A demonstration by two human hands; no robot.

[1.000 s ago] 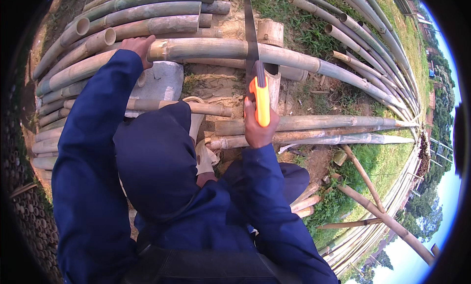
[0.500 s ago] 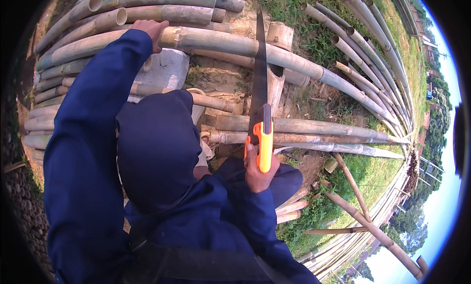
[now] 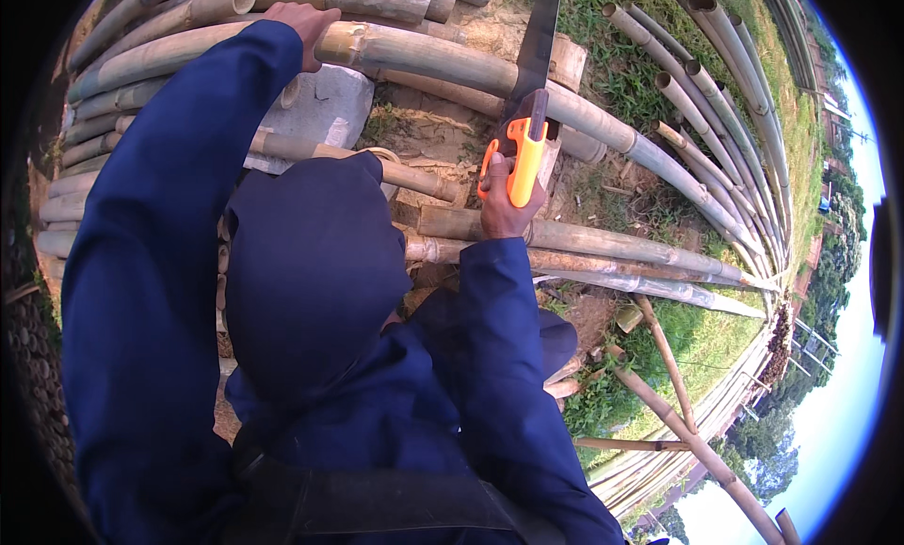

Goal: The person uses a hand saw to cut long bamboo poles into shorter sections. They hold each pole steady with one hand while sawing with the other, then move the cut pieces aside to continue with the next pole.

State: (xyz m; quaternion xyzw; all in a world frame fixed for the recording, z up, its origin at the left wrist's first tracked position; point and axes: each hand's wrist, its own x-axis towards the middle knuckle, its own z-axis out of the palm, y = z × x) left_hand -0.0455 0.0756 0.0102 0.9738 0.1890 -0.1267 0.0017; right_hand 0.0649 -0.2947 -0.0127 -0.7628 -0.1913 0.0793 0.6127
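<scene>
Outdoors, the right hand (image 3: 507, 206) has its grip clenched around the orange handle of a hand saw (image 3: 527, 121), whose dark blade runs up and away from the fist and crosses a thick bamboo pole (image 3: 443, 63) lying across the scene. The saw sits directly above the fist, blade upright in the picture and meeting the pole near a short wooden stump (image 3: 567, 63). The left hand (image 3: 303, 20) is stretched out along a blue sleeve and presses down on the same pole, fingers curled over its top, well to the left of the blade. A grey stone block (image 3: 315, 107) lies just below the pole, with more bamboo poles (image 3: 603, 239) stacked on the ground nearer the body.
</scene>
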